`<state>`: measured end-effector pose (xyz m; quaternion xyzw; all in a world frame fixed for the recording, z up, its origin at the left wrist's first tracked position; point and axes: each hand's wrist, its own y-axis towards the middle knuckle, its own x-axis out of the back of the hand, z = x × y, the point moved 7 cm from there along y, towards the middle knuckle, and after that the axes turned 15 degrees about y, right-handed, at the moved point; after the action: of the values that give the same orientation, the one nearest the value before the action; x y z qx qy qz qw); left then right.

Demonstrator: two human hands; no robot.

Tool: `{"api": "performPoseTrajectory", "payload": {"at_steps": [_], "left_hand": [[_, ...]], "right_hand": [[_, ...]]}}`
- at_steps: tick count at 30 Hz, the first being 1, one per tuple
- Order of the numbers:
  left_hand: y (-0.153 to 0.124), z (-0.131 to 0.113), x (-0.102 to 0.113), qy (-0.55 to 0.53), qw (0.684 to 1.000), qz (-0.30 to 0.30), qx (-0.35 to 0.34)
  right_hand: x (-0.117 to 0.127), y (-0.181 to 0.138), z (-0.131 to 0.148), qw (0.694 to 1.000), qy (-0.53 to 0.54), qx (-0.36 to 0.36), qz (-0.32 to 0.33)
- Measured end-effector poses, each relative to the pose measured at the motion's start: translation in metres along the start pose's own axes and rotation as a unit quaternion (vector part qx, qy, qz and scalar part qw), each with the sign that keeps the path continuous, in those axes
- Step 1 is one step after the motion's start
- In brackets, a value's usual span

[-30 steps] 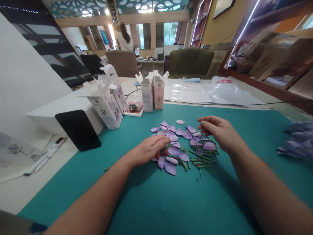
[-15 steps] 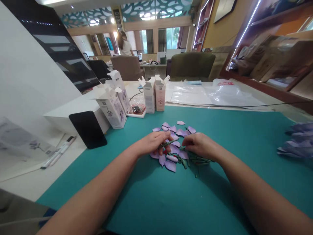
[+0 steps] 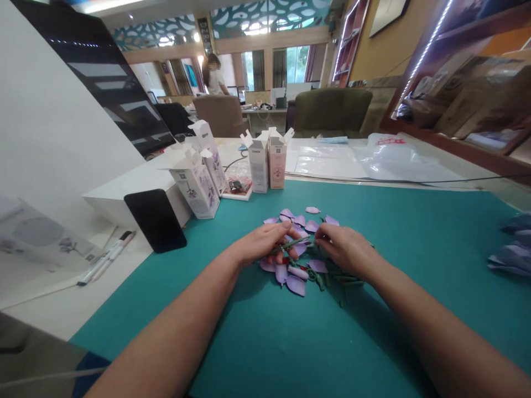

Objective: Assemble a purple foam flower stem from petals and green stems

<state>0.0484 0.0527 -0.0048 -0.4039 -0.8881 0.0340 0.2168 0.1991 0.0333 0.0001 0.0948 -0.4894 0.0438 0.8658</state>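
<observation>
My left hand [image 3: 265, 242] hovers over a pile of loose lilac petals, its fingers curled round a thin green stem [image 3: 296, 242] whose tip points right. My right hand [image 3: 347, 251] is just right of that stem, thumb and fingers pinched together. Whatever is between those fingertips is too small to make out. Beneath and around the hands lie lilac petals [image 3: 296, 286]. A narrow pale bud-like piece [image 3: 312, 210] lies apart at the back. Green stem pieces [image 3: 350, 279] lie partly hidden beneath my right hand. Small red bits show under my left fingers.
A teal mat [image 3: 257, 331] covers the table. A black tablet-like panel [image 3: 155, 221] leans at the left, near pens [image 3: 107, 257] and open cartons [image 3: 197, 190]. Bluish-purple pieces [image 3: 512, 249] lie at the right edge. A person [image 3: 215, 80] is in the background.
The view has shifted slightly left, so most things appear farther right. The stem in my left hand now sits clearer of the pile, and the right fingertips remain close to it.
</observation>
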Motion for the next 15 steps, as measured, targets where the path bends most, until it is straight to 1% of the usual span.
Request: {"api": "performPoseTrajectory", "payload": {"at_steps": [2, 5, 7, 10, 13, 15], "left_hand": [[-0.001, 0.002, 0.002, 0.003, 1.0, -0.002, 0.001], [-0.001, 0.005, 0.004, 0.026, 1.0, -0.001, 0.0], [-0.001, 0.005, 0.005, 0.052, 0.999, 0.0, 0.0], [0.0, 0.003, 0.005, 0.088, 0.996, -0.004, 0.002], [0.0, 0.0, 0.004, 0.116, 0.993, -0.009, 0.007], [-0.001, -0.003, 0.005, 0.145, 0.989, -0.02, 0.006]], "right_hand": [[0.006, 0.0, -0.004, 0.997, 0.058, -0.025, -0.036], [0.011, 0.0, -0.003, 0.982, 0.172, -0.028, -0.068], [0.01, 0.002, -0.004, 0.962, 0.259, -0.049, -0.066], [0.003, 0.003, -0.004, 0.92, 0.379, -0.087, -0.045], [0.0, 0.004, -0.003, 0.886, 0.45, -0.099, -0.049], [0.0, 0.005, -0.003, 0.872, 0.476, -0.099, -0.054]]}}
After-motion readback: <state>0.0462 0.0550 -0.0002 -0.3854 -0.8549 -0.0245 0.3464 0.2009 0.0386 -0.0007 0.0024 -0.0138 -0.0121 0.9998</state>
